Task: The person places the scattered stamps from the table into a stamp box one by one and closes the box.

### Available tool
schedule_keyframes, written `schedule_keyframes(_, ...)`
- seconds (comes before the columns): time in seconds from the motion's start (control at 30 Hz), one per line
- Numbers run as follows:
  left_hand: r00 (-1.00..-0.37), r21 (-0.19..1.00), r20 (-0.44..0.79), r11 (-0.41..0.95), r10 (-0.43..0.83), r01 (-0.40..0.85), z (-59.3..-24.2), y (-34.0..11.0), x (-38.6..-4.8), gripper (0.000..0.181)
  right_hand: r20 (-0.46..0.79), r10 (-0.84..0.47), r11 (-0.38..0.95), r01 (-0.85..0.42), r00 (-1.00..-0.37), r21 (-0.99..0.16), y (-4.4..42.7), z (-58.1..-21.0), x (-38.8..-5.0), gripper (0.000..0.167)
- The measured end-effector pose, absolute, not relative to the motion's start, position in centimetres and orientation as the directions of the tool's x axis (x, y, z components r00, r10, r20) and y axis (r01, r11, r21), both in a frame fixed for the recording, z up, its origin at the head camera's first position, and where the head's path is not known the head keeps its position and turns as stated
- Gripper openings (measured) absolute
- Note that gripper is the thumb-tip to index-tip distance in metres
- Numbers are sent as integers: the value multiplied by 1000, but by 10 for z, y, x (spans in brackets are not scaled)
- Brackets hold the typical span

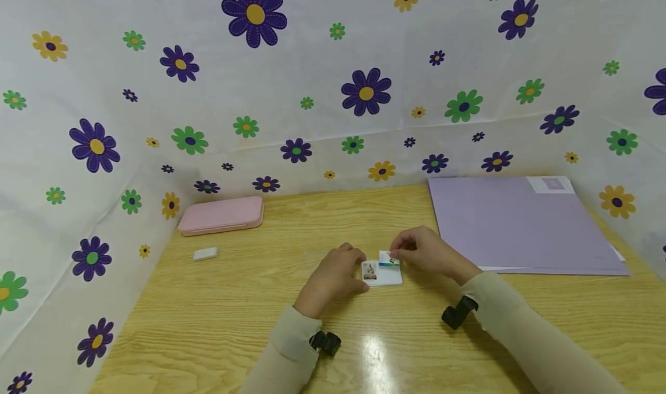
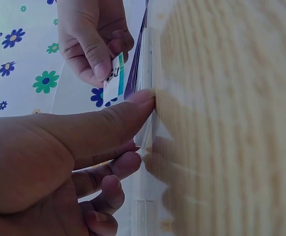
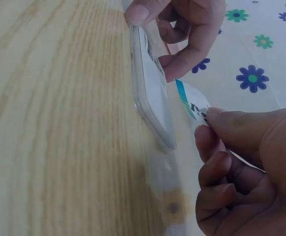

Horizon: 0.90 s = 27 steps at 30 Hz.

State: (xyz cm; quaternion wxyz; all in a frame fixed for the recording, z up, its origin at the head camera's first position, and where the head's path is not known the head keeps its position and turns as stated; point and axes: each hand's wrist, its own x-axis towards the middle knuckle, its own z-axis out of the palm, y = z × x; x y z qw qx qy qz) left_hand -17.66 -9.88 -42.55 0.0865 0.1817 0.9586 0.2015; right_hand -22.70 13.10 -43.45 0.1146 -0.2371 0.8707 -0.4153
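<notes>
A small white paper slip with a blue-green printed edge (image 1: 387, 260) is pinched between the thumb and forefinger of the right hand (image 1: 428, 251), its other fingers curled. The right wrist view shows the slip raised off, and apart from, a flat white rectangular case with rounded corners (image 1: 385, 276). The left hand (image 1: 335, 275) grips that case by its left end, thumb at the near corner and forefinger at the far one, leaving the right end uncovered. A small brownish picture (image 1: 370, 271) sits on the case's left part.

Wood grain runs from the case's near edge toward the front of the light wooden table (image 1: 395, 324). To the right, a large flat purple folder (image 1: 520, 226) has its near-left corner close to the right wrist. Well to the left lie a white oblong block (image 1: 205, 253) and, behind it, a pink rectangular box (image 1: 222, 215) near the white flowered cloth (image 1: 291, 99).
</notes>
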Motion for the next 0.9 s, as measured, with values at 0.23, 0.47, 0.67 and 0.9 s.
schedule_keyframes(0.23, -923, 414, -96, 858, 372, 303, -424, -96, -179, 56, -1, -555, 532, -354, -832, -769, 134, -438, -229, 5)
schedule_keyframes(0.47, -925, 413, -100, 861, 367, 297, -423, -94, -180, 56, 21, -575, 535, -395, -818, -747, 133, -438, -229, 5)
schedule_keyframes(0.67, -925, 415, -96, 860, 368, 298, -423, -94, -181, 55, 20, -599, 516, -405, -800, -754, 132, -440, -228, 5)
schedule_keyframes(0.9, -927, 418, -91, 859, 363, 295, -423, -94, -180, 55, 5, -597, 525, -396, -802, -753, 129, -442, -228, 6)
